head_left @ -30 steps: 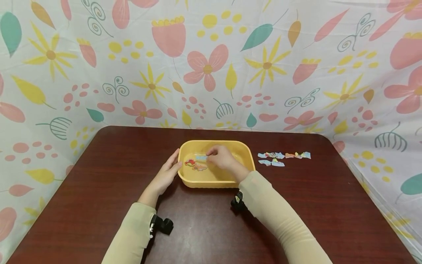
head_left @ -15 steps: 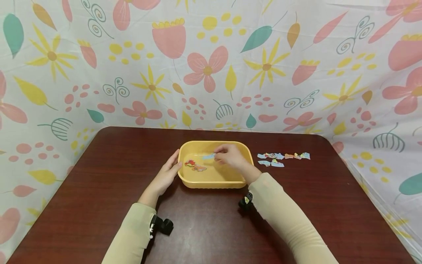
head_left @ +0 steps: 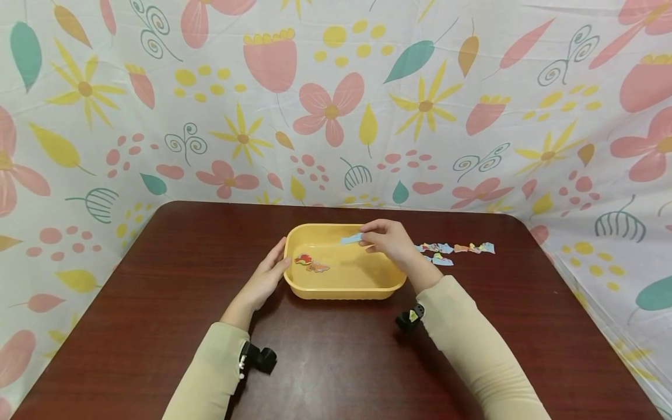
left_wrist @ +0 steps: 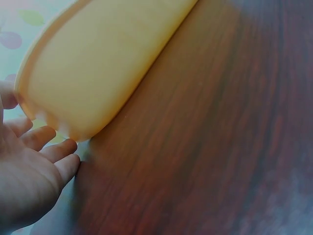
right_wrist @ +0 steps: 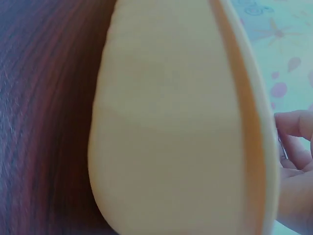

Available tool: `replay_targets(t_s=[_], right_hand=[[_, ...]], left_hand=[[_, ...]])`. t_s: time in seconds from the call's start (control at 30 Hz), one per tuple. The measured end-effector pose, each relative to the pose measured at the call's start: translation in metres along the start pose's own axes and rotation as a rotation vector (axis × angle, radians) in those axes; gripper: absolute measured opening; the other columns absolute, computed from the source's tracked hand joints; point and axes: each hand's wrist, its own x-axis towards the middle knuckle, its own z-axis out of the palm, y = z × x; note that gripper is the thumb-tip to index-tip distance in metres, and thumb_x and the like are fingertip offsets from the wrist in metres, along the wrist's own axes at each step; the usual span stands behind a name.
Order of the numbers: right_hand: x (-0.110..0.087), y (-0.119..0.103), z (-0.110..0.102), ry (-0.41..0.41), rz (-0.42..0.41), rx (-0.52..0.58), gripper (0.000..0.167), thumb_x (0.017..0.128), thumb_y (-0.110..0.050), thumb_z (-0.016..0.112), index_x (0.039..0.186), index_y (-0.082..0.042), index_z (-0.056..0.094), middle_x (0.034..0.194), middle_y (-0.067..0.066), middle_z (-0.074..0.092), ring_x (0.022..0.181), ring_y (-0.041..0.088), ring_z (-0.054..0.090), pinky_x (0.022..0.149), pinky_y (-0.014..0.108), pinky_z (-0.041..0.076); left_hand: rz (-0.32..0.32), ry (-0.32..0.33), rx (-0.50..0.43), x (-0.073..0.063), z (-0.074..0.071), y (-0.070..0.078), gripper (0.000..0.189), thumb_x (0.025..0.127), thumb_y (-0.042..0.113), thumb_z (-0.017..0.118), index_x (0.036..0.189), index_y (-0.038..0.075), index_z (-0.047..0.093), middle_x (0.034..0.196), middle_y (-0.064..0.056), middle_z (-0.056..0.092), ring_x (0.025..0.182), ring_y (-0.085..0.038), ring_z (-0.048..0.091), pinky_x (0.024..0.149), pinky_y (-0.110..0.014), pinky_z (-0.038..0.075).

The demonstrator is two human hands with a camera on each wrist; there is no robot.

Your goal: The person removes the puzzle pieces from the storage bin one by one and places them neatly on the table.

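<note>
A yellow plastic basin (head_left: 346, 293) stands on the dark wooden table. My left hand (head_left: 261, 280) rests against its left end; in the left wrist view the fingertips (left_wrist: 70, 147) touch the outer wall. Over the basin's far right part, my right hand (head_left: 389, 242) pinches a light blue puzzle piece (head_left: 350, 238) between thumb and fingers. From the right wrist, the basin wall (right_wrist: 166, 122) hides most of that hand. Two puzzle pieces lie on the basin floor at left: a red and green one (head_left: 303, 259) and an orange-brown one (head_left: 318, 268).
Right of the basin, several joined puzzle pieces (head_left: 475, 248) form a row on the table (head_left: 499, 315). A shorter row (head_left: 442, 260) lies just in front, partly hidden by the right hand. A flowered cloth (head_left: 336, 169) hangs behind the table.
My right hand has lifted the light blue puzzle piece off the basin floor and carried it right, towards the basin's far right rim. My left hand stays at the left end.
</note>
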Motion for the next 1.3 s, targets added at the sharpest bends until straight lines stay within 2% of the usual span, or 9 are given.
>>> replay_targets(t_s=[0.2,0.5,0.6,0.7,0.87,1.0,1.3], right_hand=[[-0.005,0.0,-0.014,0.011,0.012,0.101,0.037,0.094,-0.01,0.057,0.123,0.012,0.052,0.104,0.005,0.061,0.084,0.01,0.069,0.075,0.029,0.058],[-0.014,0.004,-0.031,0.058,0.069,0.136,0.04,0.095,-0.012,0.055,0.129,0.009,0.05,0.11,0.005,0.058,0.086,0.01,0.069,0.076,0.027,0.058],[-0.017,0.007,-0.038,0.072,0.077,0.156,0.041,0.095,-0.013,0.055,0.13,0.007,0.05,0.107,0.003,0.06,0.084,0.008,0.069,0.074,0.025,0.057],[-0.02,0.011,-0.045,0.092,0.076,0.188,0.034,0.095,-0.012,0.056,0.125,0.003,0.055,0.098,-0.001,0.064,0.08,0.008,0.069,0.071,0.024,0.057],[-0.026,0.018,-0.058,0.12,0.064,0.249,0.013,0.094,-0.011,0.058,0.104,-0.012,0.065,0.083,-0.004,0.07,0.074,0.008,0.069,0.066,0.023,0.057],[-0.031,0.023,-0.068,0.141,0.066,0.258,0.011,0.094,-0.013,0.058,0.1,-0.018,0.066,0.082,-0.006,0.07,0.075,0.008,0.069,0.066,0.022,0.057],[-0.041,0.032,-0.087,0.203,0.076,0.262,0.011,0.092,-0.015,0.062,0.098,-0.021,0.069,0.083,-0.009,0.068,0.075,0.008,0.068,0.064,0.021,0.055]], left_hand=[[0.002,-0.003,-0.006,0.001,0.0,-0.001,0.058,0.103,0.013,0.036,0.153,0.011,0.007,0.158,-0.016,0.012,0.144,-0.03,0.019,0.115,-0.046,0.023],[-0.01,0.0,-0.011,0.0,0.0,-0.002,0.058,0.103,0.014,0.037,0.153,0.013,0.008,0.159,-0.011,0.012,0.145,-0.027,0.017,0.116,-0.043,0.022],[-0.006,-0.001,-0.012,0.0,0.0,-0.002,0.059,0.103,0.014,0.037,0.153,0.012,0.007,0.159,-0.011,0.011,0.145,-0.027,0.016,0.116,-0.043,0.021],[-0.009,0.005,-0.013,0.0,0.001,-0.001,0.059,0.103,0.014,0.037,0.153,0.012,0.007,0.159,-0.011,0.012,0.145,-0.027,0.016,0.116,-0.043,0.021],[-0.01,0.007,-0.018,0.0,0.001,-0.001,0.058,0.103,0.014,0.037,0.153,0.011,0.008,0.159,-0.012,0.011,0.145,-0.027,0.016,0.116,-0.043,0.021],[-0.009,0.006,-0.021,0.0,0.001,-0.002,0.059,0.103,0.015,0.037,0.153,0.011,0.008,0.159,-0.013,0.011,0.145,-0.028,0.016,0.116,-0.043,0.021],[-0.009,0.006,-0.012,0.0,0.001,-0.001,0.059,0.103,0.015,0.038,0.153,0.012,0.008,0.159,-0.013,0.012,0.145,-0.028,0.017,0.116,-0.043,0.022]])
